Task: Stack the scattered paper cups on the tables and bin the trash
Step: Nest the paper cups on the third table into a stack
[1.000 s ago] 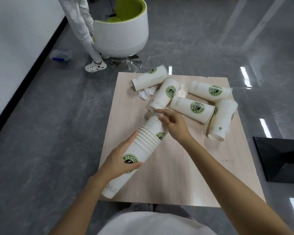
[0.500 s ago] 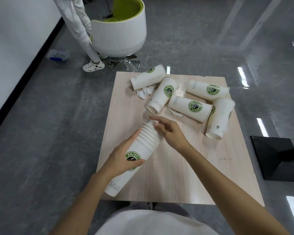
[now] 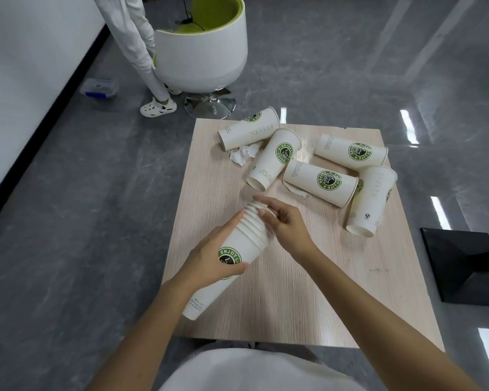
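My left hand [image 3: 209,258] grips a tilted stack of nested white paper cups [image 3: 223,266] with green logos, held over the wooden table [image 3: 294,292]. My right hand [image 3: 285,221] is at the stack's far end with curled fingers on the last cup and the forefinger stretched out. Several loose cups lie on their sides at the far part of the table: one at the back left [image 3: 249,128], one pointing towards me [image 3: 274,159], one in the middle [image 3: 321,182], one at the back right [image 3: 350,152], one at the right [image 3: 371,201]. Crumpled paper scraps [image 3: 243,155] [image 3: 298,191] lie between them.
A white and green tub chair [image 3: 201,52] on a chrome base stands beyond the table, with a person's leg and white shoe [image 3: 157,107] beside it. A clear box with blue [image 3: 99,87] lies by the wall. A black table base [image 3: 463,263] sits on the right floor.
My right hand has pushed the last cup down into the stack, so its logo no longer shows and the stack is shorter. Both hands and the stack have come slightly nearer to me.
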A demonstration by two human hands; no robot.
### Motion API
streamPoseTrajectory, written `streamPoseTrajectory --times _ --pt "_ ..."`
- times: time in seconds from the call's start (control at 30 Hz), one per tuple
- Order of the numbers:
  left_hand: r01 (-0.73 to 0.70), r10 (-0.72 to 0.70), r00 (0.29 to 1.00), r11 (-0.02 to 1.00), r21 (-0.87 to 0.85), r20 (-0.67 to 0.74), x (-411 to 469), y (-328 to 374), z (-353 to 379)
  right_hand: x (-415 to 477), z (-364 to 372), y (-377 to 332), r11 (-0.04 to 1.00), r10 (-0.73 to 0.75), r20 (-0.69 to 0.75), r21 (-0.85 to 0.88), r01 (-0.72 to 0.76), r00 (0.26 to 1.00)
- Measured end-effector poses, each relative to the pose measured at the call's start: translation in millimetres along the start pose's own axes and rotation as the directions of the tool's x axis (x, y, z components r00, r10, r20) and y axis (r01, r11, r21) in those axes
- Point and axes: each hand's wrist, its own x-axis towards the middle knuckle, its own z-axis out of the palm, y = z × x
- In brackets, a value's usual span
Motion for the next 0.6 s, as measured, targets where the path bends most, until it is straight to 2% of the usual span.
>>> streamPoseTrajectory --times 0.17,0.4,0.6 --pt "-0.033 0.036 0.999 0.993 0.117 -0.023 15.3 5.3 -4.6 14.5 -1.2 -3.1 1.000 -0.008 -0.037 -0.006 0.008 0.999" --pt "-0.035 0.040 0.998 0.992 0.117 -0.038 38.6 5.7 -17.2 43.5 -7.2 -4.9 1.000 0.011 -0.085 0.030 -0.008 0.996" --pt "-0.015 0.022 0.998 0.992 0.123 -0.053 56.8 -0.7 -27.2 72.9 -18.9 -12.8 1.000 -0.026 -0.111 -0.015 0.024 0.993"
